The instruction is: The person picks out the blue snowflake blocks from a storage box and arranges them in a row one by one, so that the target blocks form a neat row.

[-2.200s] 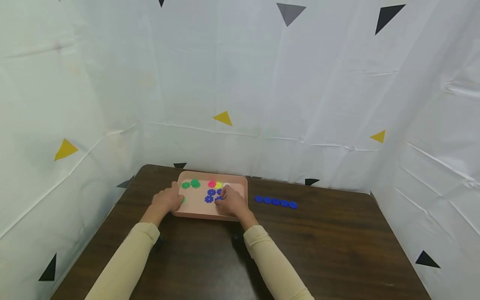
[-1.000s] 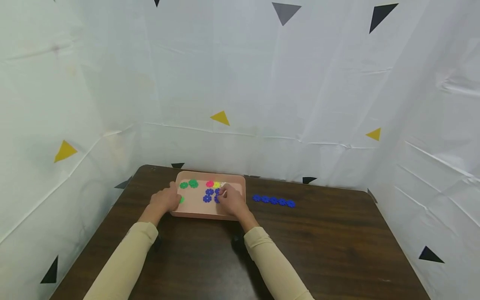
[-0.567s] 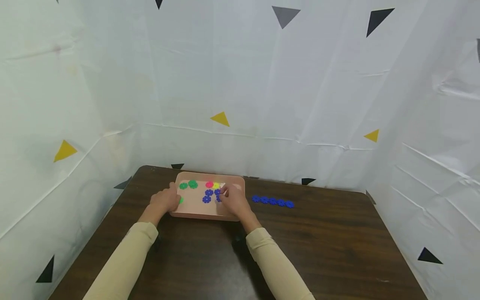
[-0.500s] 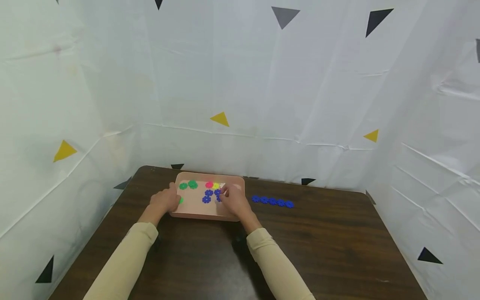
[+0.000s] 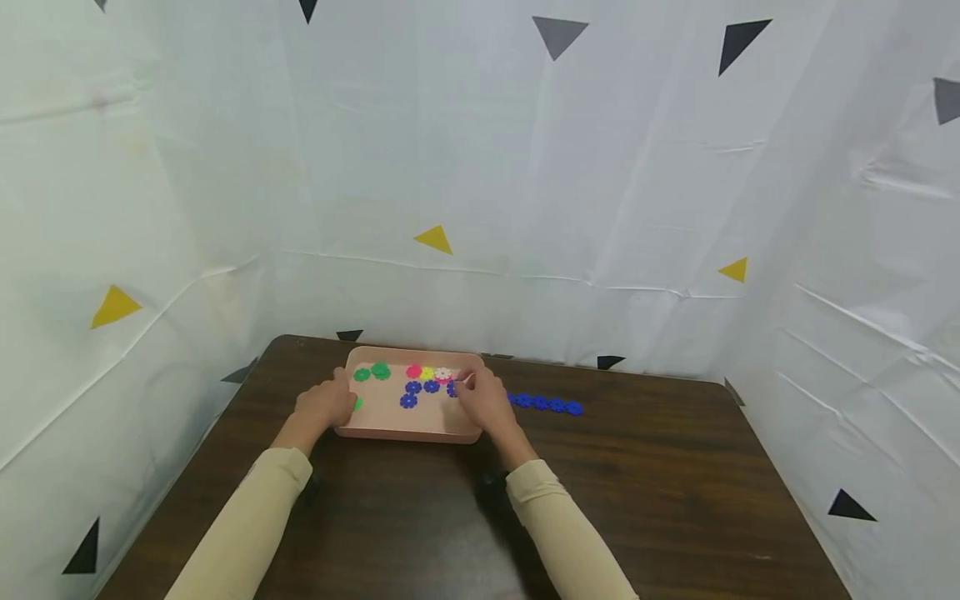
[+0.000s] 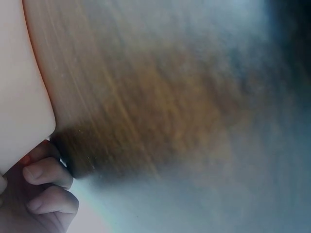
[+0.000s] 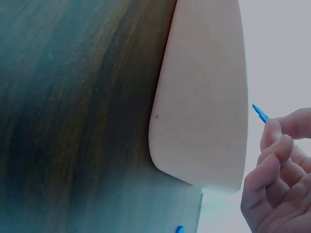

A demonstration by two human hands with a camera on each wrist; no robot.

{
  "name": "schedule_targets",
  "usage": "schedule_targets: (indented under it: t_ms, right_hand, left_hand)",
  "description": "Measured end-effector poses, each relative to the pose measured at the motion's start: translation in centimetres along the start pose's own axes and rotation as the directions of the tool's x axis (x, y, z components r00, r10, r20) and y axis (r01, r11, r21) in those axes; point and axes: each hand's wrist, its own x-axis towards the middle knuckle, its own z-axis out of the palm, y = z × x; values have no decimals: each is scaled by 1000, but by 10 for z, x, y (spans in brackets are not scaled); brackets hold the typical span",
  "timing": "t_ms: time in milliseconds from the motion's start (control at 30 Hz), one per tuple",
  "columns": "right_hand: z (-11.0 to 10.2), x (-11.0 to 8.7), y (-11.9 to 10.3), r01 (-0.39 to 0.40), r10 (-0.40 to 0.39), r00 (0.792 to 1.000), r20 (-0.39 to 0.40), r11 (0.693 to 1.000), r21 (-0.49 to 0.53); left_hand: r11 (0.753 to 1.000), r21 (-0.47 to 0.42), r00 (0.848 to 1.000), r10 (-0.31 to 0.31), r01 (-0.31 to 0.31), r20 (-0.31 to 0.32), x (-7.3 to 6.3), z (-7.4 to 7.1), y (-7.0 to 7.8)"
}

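A pink tray (image 5: 405,435) holds flower-shaped plastic discs. My left hand (image 5: 326,403) grips its left edge; in the left wrist view, curled fingers (image 6: 50,171) lie against the tray's outer wall. Over the tray's right side, my right hand (image 5: 486,405) pinches a blue flower disc (image 7: 260,113) between thumb and finger, seen edge-on in the right wrist view. Just left of that hand lie several blue discs (image 5: 408,401) in the tray. Behind them sit a pink disc (image 5: 414,372), a yellow disc (image 5: 427,373) and a white disc (image 5: 444,373).
Right of the tray, a row of blue discs (image 5: 557,405) lies on the dark wooden table (image 5: 645,483), its left end partly hidden by my right hand. Green discs (image 5: 380,371) sit at the tray's left. White sheeting (image 5: 510,167) surrounds the table's back and sides.
My right hand has lifted and moved right with a blue disc, uncovering the white disc and now overlapping the row's left end. My left hand stays at the tray's edge.
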Motion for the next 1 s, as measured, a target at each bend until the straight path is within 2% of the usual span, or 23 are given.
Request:
schedule_targets:
  t_ms: [233, 433, 700, 1000]
  right_hand:
    - [-15, 3, 4, 1, 3, 1000, -23, 986, 169]
    - [-29, 3, 10, -30, 40, 998, -46, 980, 197]
    - [-46, 1, 31, -8, 22, 998, -54, 971, 241]
    - [-66, 2, 46, -7, 32, 995, -95, 968, 251]
  left_hand:
    - [1000, 6, 1000, 12, -12, -1, 4, -2, -5]
    - [1000, 2, 1000, 21, -21, -11, 3, -2, -3]
    - [1000, -7, 1000, 21, -22, -20, -5, -5, 2]
    - [1000, -16, 1000, 16, -16, -12, 0, -5, 0]
